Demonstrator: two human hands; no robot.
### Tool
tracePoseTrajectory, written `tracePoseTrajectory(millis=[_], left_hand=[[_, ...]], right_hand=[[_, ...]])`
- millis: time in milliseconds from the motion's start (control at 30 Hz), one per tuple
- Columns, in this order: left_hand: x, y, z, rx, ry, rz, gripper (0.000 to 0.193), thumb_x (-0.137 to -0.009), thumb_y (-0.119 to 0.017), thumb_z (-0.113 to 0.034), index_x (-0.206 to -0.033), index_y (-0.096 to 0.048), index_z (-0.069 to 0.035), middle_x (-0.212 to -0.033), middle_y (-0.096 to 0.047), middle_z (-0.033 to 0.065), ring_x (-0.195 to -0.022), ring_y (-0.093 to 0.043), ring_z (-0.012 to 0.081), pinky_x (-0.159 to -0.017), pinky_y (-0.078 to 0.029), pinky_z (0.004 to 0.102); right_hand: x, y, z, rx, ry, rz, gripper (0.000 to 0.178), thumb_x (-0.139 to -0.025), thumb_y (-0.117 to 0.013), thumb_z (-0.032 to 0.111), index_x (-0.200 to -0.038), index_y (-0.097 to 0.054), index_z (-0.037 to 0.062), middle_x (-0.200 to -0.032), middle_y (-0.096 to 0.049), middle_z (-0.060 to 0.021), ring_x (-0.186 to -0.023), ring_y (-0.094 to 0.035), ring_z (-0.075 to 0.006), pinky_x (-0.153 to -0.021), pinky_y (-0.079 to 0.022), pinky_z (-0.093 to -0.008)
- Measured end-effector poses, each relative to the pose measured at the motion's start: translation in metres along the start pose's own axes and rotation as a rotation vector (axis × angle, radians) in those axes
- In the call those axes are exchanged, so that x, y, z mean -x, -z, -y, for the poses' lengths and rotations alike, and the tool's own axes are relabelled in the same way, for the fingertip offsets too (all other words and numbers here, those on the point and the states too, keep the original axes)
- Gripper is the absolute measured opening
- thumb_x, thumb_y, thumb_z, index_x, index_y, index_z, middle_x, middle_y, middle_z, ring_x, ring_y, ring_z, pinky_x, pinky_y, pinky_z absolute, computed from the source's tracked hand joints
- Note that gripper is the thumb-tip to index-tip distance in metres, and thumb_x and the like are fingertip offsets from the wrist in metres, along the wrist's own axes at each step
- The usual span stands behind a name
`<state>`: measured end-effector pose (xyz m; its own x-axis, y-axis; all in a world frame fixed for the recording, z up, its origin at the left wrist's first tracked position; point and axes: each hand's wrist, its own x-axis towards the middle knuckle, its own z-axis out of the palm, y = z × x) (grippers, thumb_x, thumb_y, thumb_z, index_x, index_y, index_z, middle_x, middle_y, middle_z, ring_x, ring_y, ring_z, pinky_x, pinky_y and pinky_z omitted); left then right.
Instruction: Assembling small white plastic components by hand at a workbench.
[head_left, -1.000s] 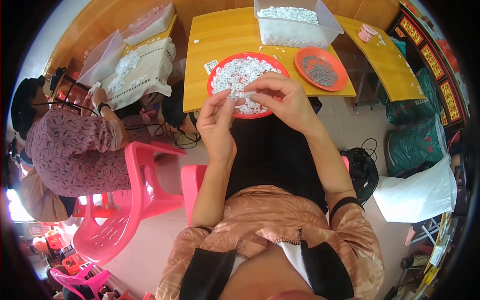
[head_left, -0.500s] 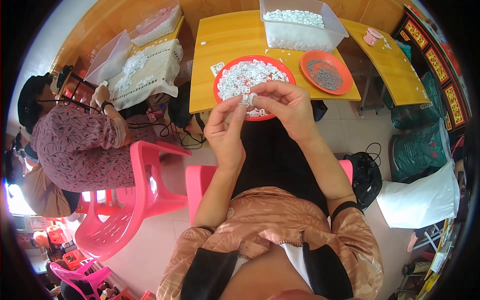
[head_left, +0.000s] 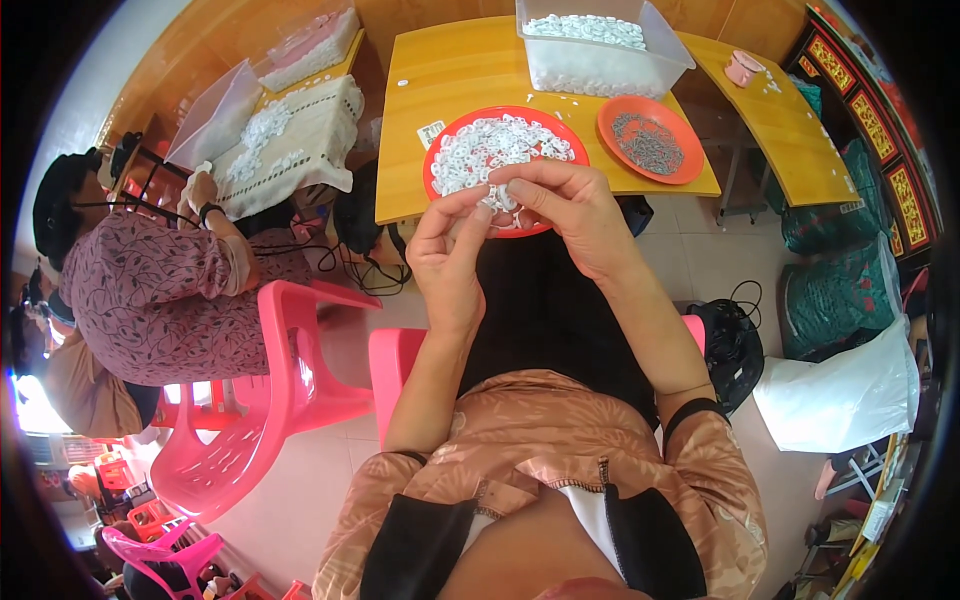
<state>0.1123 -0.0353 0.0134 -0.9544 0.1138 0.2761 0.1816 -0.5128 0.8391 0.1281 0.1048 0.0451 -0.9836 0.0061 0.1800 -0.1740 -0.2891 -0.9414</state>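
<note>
Pinching narrowly, the left hand [head_left: 447, 262] and right hand [head_left: 588, 222] hold a small white piece [head_left: 498, 197], partly hidden, over the near edge of the red tray [head_left: 431, 172]. Loose white pieces [head_left: 490, 150] fill the tray; grey metal bits [head_left: 648, 143] lie right of it. Working this piece two-handed seems the present step; next probably calls for steady, close control.

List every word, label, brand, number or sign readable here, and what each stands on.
White label on the left of the central yellow table: too small to read.
Small pale label near the front corner of the right-hand table: too small to read.
Red-and-gold panel: ornaments, no legible writing.
Nothing else is readable.
</note>
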Motion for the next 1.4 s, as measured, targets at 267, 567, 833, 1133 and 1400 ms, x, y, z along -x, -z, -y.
tracePoseTrajectory(millis=[267,567,833,1133,1400], left_hand=[[0.0,-0.001,0.0,-0.099,-0.06,0.005,0.018,-0.086,-0.058,0.002,-0.103,-0.059,0.003,-0.087,-0.065,0.0073,-0.076,-0.064,0.0119,-0.066,-0.048,0.019],[0.004,-0.004,-0.01,-0.183,-0.086,-0.005,0.023,-0.084,-0.059,0.004,-0.108,-0.058,0.002,-0.086,-0.061,0.003,-0.079,-0.06,0.0071,-0.069,-0.048,0.0178],[0.004,-0.003,-0.012,-0.167,-0.084,0.063,0.026,-0.084,-0.06,0.005,-0.109,-0.057,0.003,-0.084,-0.06,0.0035,-0.078,-0.06,0.0086,-0.071,-0.049,0.0196],[-0.011,0.016,-0.011,0.008,0.254,0.319,0.032,-0.084,-0.062,-0.004,-0.116,-0.058,0.002,-0.093,-0.061,0.004,-0.087,-0.059,0.0118,-0.08,-0.047,0.0237],[-0.012,0.018,-0.006,0.009,0.216,0.407,0.032,-0.085,-0.062,-0.011,-0.116,-0.06,-0.001,-0.101,-0.058,0.0018,-0.092,-0.054,0.0101,-0.082,-0.042,0.0234]], right_hand=[[-0.003,0.003,-0.005,0.17,0.134,-0.033,0.019,-0.086,-0.06,0.007,-0.1,-0.065,-0.0039,-0.089,-0.067,-0.0064,-0.078,-0.061,-0.0095,-0.069,-0.05,-0.0221],[0.005,-0.006,0.0,0.312,0.212,-0.064,0.014,-0.082,-0.062,0.001,-0.094,-0.066,-0.0035,-0.088,-0.067,-0.0085,-0.081,-0.062,-0.0118,-0.071,-0.05,-0.023],[0.006,-0.004,0.011,0.212,0.119,0.003,0.015,-0.083,-0.061,-0.003,-0.098,-0.064,-0.0044,-0.088,-0.066,-0.009,-0.079,-0.063,-0.0128,-0.073,-0.051,-0.0235],[-0.009,0.021,0.014,-0.027,-0.125,0.188,0.033,-0.077,-0.07,0.003,-0.103,-0.05,-0.0006,-0.08,-0.066,-0.0095,-0.072,-0.062,-0.0114,-0.065,-0.049,-0.0212],[-0.011,0.022,0.018,-0.006,-0.165,0.187,0.044,-0.073,-0.073,0.003,-0.108,-0.047,-0.0049,-0.076,-0.065,-0.0094,-0.066,-0.059,-0.0105,-0.061,-0.046,-0.0206]])
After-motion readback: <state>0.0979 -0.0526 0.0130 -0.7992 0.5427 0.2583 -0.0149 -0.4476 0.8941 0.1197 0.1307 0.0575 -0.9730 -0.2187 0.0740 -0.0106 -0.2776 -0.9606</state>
